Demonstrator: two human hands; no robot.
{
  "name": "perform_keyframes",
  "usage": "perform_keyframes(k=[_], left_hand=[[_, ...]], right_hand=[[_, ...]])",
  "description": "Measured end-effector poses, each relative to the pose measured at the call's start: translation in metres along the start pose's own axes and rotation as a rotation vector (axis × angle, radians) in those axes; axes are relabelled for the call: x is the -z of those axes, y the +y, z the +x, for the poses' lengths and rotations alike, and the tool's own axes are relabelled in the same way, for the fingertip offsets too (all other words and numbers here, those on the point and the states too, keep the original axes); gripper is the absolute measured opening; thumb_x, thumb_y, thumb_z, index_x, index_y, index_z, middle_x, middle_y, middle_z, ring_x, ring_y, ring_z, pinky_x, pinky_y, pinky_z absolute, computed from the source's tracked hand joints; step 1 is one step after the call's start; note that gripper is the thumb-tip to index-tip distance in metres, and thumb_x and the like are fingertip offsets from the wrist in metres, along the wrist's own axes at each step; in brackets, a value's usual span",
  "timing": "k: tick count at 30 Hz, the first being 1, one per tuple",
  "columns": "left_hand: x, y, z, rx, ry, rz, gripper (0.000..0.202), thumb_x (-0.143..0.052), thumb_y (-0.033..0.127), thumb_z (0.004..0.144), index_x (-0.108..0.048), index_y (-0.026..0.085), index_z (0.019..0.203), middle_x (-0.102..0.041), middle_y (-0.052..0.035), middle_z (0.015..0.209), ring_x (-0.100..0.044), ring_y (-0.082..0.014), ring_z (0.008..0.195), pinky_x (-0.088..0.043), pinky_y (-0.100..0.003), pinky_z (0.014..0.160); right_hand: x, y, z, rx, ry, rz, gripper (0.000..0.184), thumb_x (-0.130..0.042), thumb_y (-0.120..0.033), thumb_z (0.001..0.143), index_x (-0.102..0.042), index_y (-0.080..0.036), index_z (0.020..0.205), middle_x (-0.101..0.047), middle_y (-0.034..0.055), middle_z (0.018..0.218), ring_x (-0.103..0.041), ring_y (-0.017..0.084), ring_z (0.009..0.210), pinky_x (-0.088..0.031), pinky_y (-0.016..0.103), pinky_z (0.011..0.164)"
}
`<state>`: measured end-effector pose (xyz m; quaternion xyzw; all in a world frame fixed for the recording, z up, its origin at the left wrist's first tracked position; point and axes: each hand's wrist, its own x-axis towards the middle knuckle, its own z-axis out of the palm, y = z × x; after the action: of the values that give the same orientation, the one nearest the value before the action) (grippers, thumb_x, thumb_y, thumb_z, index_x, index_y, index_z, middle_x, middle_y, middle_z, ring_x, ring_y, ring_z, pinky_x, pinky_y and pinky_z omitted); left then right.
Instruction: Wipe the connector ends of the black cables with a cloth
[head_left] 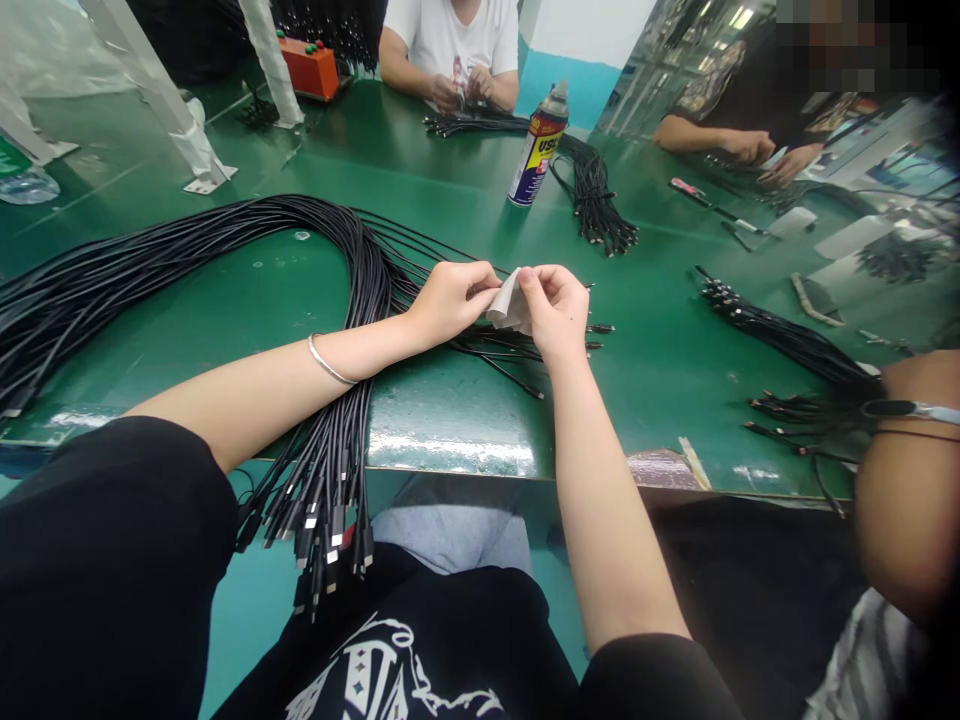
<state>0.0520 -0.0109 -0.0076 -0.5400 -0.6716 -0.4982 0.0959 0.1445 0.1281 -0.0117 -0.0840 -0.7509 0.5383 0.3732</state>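
My left hand [448, 298] and my right hand [556, 308] meet over the green table [450, 410], both pinching a small white cloth [510, 305] between the fingertips. Under them lie the plug ends of several black cables [525, 355]. A big bundle of black cables [225, 240] curves from the far left, passes under my left forearm and hangs off the near table edge with its connectors [322, 530] dangling. Whether a cable end is inside the cloth is hidden.
A spray can [538, 148] stands mid-table near another cable bunch [596, 205]. A person in white [450, 45] works across the table, another person's hands [757, 150] at far right, and an arm [900, 480] beside me by more cables [787, 345]. An orange box [309, 67] sits at the back.
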Motion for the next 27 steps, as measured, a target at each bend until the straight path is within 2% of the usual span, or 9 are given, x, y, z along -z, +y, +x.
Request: perform_keyframes(k=[5,9,13,15,17,20,22,25,27], left_hand=[[-0.007,-0.001,-0.001,0.079,-0.044,-0.187,0.019,-0.057,0.025,0.084,-0.062,0.013,0.071,-0.062,-0.0006,0.063,-0.052,-0.0091,0.055,-0.038,-0.02,0.053],[-0.004,0.001,0.008,0.171,-0.167,-0.313,0.016,-0.056,0.025,0.083,-0.062,0.011,0.077,-0.064,-0.0019,0.064,-0.052,-0.0081,0.05,-0.04,-0.019,0.05],[0.033,0.026,0.028,0.084,-0.145,-0.064,0.03,-0.065,0.025,0.08,-0.062,0.011,0.107,-0.069,-0.0089,0.094,-0.062,-0.0118,0.071,-0.048,-0.022,0.063],[0.061,0.045,0.03,0.043,-0.129,0.039,0.03,-0.064,0.026,0.083,-0.062,0.012,0.109,-0.068,-0.0093,0.1,-0.063,-0.0132,0.079,-0.048,-0.022,0.068],[0.086,0.063,0.022,0.059,-0.283,0.087,0.024,-0.059,0.028,0.087,-0.063,0.014,0.107,-0.068,-0.0059,0.093,-0.062,-0.0128,0.077,-0.047,-0.022,0.066],[0.112,0.083,-0.007,0.091,-0.783,0.162,0.021,-0.05,0.026,0.093,-0.065,0.02,0.106,-0.069,-0.0024,0.094,-0.063,-0.0128,0.083,-0.047,-0.021,0.072],[0.123,0.094,-0.03,0.117,-1.021,0.248,0.022,-0.047,0.021,0.093,-0.065,0.023,0.107,-0.069,-0.0019,0.1,-0.063,-0.014,0.09,-0.046,-0.022,0.076],[0.131,0.111,-0.06,0.078,-1.114,0.422,0.021,-0.05,0.015,0.09,-0.065,0.021,0.103,-0.068,-0.0039,0.097,-0.061,-0.0177,0.093,-0.044,-0.025,0.076],[0.133,0.123,-0.073,-0.012,-1.117,0.524,0.02,-0.05,0.009,0.087,-0.066,0.019,0.089,-0.066,-0.0056,0.089,-0.059,-0.0195,0.088,-0.042,-0.028,0.073]], right_hand=[[-0.002,-0.005,-0.002,0.024,0.051,-0.059,0.045,-0.059,-0.063,0.079,-0.054,-0.019,0.071,-0.053,-0.0012,0.067,-0.051,0.012,0.063,-0.043,0.024,0.06],[-0.001,-0.006,0.0,0.038,0.127,-0.07,0.047,-0.055,-0.065,0.08,-0.052,-0.019,0.071,-0.052,-0.0018,0.065,-0.049,0.011,0.061,-0.041,0.024,0.059],[0.009,-0.002,0.007,0.007,0.304,-0.043,0.049,-0.05,-0.066,0.082,-0.054,-0.018,0.074,-0.054,-0.001,0.067,-0.051,0.012,0.062,-0.041,0.024,0.06],[0.018,0.004,0.012,-0.028,0.419,-0.016,0.048,-0.049,-0.065,0.082,-0.054,-0.018,0.073,-0.054,-0.0009,0.066,-0.05,0.013,0.062,-0.04,0.024,0.06],[0.028,0.012,0.016,-0.071,0.517,0.008,0.046,-0.048,-0.062,0.083,-0.053,-0.018,0.072,-0.054,-0.0006,0.066,-0.05,0.013,0.062,-0.041,0.024,0.06],[0.041,0.025,0.02,-0.113,0.646,-0.053,0.04,-0.053,-0.056,0.083,-0.054,-0.018,0.07,-0.055,0.0002,0.068,-0.052,0.015,0.065,-0.044,0.027,0.066],[0.047,0.033,0.022,-0.13,0.764,-0.097,0.036,-0.058,-0.052,0.081,-0.054,-0.018,0.068,-0.056,0.0007,0.068,-0.054,0.016,0.068,-0.046,0.03,0.072],[0.055,0.043,0.027,-0.206,0.89,0.131,0.037,-0.053,-0.052,0.085,-0.055,-0.018,0.07,-0.059,0.0025,0.072,-0.058,0.017,0.071,-0.05,0.032,0.072],[0.059,0.047,0.031,-0.237,0.846,0.428,0.041,-0.046,-0.056,0.088,-0.056,-0.018,0.076,-0.062,0.0034,0.08,-0.061,0.017,0.074,-0.053,0.031,0.068]])
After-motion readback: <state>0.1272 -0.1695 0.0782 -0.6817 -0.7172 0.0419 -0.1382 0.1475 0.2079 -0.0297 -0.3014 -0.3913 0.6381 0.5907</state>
